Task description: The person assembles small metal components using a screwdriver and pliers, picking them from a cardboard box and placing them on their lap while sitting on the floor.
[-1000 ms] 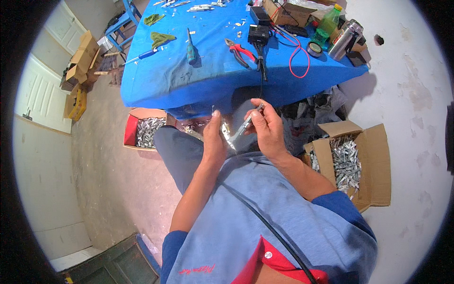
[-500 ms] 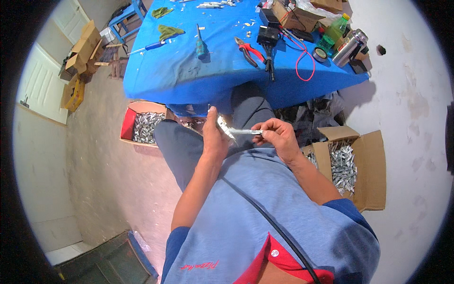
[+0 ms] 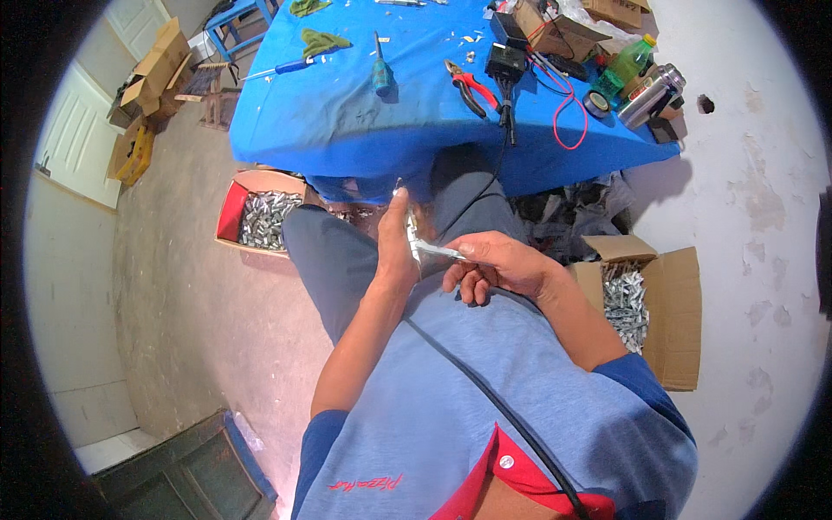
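A slim silvery metal piece point(image 3: 438, 251) lies roughly level over the person's lap, its long axis running left to right, the near end pinched in the right hand point(image 3: 496, 264). The left hand point(image 3: 394, 247) is clamped on a second, upright metal piece point(image 3: 406, 217), which its other end touches. Two cardboard boxes of metal parts point(image 3: 264, 221) point(image 3: 628, 299) flank the legs below the blue table point(image 3: 364, 113).
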A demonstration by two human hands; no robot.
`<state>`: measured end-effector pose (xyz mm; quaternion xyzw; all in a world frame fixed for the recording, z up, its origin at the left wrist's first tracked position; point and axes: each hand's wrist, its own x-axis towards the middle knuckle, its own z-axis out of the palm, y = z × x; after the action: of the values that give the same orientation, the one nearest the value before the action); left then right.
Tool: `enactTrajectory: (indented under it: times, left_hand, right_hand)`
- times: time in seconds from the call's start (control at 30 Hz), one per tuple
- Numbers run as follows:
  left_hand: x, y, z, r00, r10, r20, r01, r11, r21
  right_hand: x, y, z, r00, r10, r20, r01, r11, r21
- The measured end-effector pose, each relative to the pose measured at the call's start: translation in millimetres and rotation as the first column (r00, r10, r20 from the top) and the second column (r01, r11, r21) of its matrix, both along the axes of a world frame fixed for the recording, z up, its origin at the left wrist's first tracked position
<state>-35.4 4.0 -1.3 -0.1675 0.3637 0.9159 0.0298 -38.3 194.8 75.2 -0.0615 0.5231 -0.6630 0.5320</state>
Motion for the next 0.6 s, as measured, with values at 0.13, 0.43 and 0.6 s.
enactTrajectory:
  times: [0.13,0.43,0.6]
  left_hand:
    - [2.3,1.2,3.6,0.999,-0.023,-0.024,0.023,1.0,-0.022]
    - [5.1,4.5,14.0,0.997,-0.011,-0.078,0.013,1.0,0.021]
    - [8.1,-7.1,11.9,0.982,-0.093,-0.165,0.104,0.993,0.056]
  right_hand:
    - [4.7,-0.5,4.2,0.999,0.039,0.018,-0.039,0.999,-0.019]
    - [11.7,-5.2,2.3,0.857,0.165,-0.488,0.032,0.929,0.37]
    - [9.3,5.6,7.8,0.661,0.217,-0.718,0.216,0.862,0.459]
